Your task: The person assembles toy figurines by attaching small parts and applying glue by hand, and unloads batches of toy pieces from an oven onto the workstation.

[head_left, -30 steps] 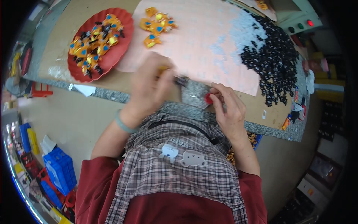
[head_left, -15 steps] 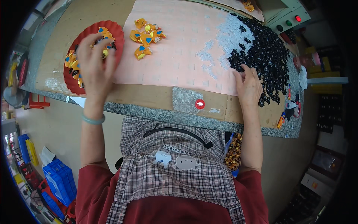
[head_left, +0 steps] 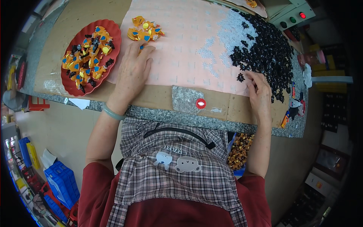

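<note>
The pink sheet (head_left: 174,56) is lying flat. Black pieces (head_left: 266,53) are covering its right end; the red plate (head_left: 117,49) is adjoining its left edge. The left hand (head_left: 132,72) is covering its lower left, the right hand (head_left: 260,90) its lower right corner; hidden fingertips are leaving both grips indeterminable. Orange figures (head_left: 146,32) are occupying its upper left, one lying partly under the left fingers. The red disc (head_left: 200,103) is resting below its lower edge.

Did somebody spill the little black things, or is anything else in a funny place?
Maybe: the black pieces spread loosely from the pink sheet onto the cardboard, and some lie among the white pieces, so the piles look mixed. I can't tell if they spilled. Nothing else stands out.
</note>
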Motion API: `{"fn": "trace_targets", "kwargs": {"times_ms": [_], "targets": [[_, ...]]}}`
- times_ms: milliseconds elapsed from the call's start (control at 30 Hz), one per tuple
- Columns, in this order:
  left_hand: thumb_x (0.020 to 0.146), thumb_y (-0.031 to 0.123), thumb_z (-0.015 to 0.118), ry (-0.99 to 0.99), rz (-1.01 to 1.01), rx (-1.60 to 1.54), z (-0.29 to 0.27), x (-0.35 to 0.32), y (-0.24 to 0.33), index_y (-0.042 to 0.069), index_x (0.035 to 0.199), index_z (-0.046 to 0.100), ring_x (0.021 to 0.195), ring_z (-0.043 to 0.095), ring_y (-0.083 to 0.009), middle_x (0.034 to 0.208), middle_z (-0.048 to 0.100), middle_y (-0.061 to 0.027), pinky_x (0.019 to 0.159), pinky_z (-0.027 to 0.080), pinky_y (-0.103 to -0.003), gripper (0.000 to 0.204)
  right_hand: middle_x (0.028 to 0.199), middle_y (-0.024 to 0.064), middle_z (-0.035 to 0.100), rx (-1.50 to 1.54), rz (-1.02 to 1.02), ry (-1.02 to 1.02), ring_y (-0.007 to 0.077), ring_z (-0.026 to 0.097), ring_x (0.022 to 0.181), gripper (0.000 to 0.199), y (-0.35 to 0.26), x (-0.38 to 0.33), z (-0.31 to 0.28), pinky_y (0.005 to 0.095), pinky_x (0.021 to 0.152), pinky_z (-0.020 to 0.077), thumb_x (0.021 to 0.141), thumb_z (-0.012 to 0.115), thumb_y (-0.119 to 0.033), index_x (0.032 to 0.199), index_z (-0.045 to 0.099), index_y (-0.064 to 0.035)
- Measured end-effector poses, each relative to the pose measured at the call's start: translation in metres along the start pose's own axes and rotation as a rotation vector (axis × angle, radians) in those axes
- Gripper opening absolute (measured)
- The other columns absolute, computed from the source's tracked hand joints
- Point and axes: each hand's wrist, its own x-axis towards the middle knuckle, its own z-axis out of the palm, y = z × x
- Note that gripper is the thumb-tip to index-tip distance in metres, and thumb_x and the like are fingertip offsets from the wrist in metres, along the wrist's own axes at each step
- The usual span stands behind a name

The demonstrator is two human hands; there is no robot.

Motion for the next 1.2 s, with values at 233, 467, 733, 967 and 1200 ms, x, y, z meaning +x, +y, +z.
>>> {"fn": "trace_targets", "kwargs": {"times_ms": [233,467,733,967,1200], "targets": [[0.082,0.000,0.062,0.005,-0.081,-0.081,0.002,0.000,0.002,0.001,0.110,0.059,0.108,0.057,-0.0343,0.118,0.054,-0.0172,0.091,0.049,-0.042,0.028,0.096,0.0120,0.065,-0.162,0.108,0.060,0.0272,0.068,0.076,0.020,-0.010,0.000,0.019,0.0370,0.070,0.0528,0.085,0.070,-0.015,0.100,0.069,-0.0021],[0.082,-0.001,0.063,0.001,-0.124,-0.173,0.001,-0.005,-0.004,0.001,0.105,0.058,0.104,0.059,-0.0361,0.115,0.055,-0.0172,0.088,0.050,-0.044,0.023,0.090,0.0132,0.066,-0.221,0.038,0.068,0.0279,0.068,0.076,0.025,-0.014,0.004,0.020,0.0382,0.067,0.0519,0.083,0.072,-0.019,0.103,0.068,-0.0035],[0.088,-0.003,0.062,0.027,-0.298,-0.619,-0.004,-0.011,0.003,0.000,0.119,0.058,0.112,0.062,-0.0260,0.121,0.061,-0.0127,0.094,0.049,-0.033,0.031,0.061,0.0111,0.058,-0.184,0.085,0.078,0.0311,0.061,0.059,0.018,-0.004,0.007,0.031,0.0409,0.055,0.0479,0.085,0.072,-0.020,0.093,0.064,-0.0050],[0.096,0.002,0.055,-0.041,-0.545,-1.478,-0.010,-0.021,0.013,-0.003,0.131,0.053,0.125,0.056,-0.0264,0.128,0.058,-0.0134,0.106,0.044,-0.036,0.035,0.068,0.0158,0.062,-0.204,0.113,-0.020,0.0327,0.061,0.060,0.018,-0.012,0.006,0.022,0.0422,0.057,0.0461,0.089,0.065,-0.017,0.097,0.059,-0.0019],[0.099,0.007,0.051,-0.143,-0.628,-1.974,-0.017,-0.027,0.025,-0.002,0.129,0.053,0.126,0.054,-0.0295,0.131,0.056,-0.0172,0.109,0.044,-0.040,0.032,0.070,0.0193,0.060,-0.359,-0.041,-0.028,0.0327,0.060,0.063,0.018,0.001,0.003,0.017,0.0412,0.061,0.0474,0.093,0.058,-0.015,0.106,0.059,-0.0039]]}}
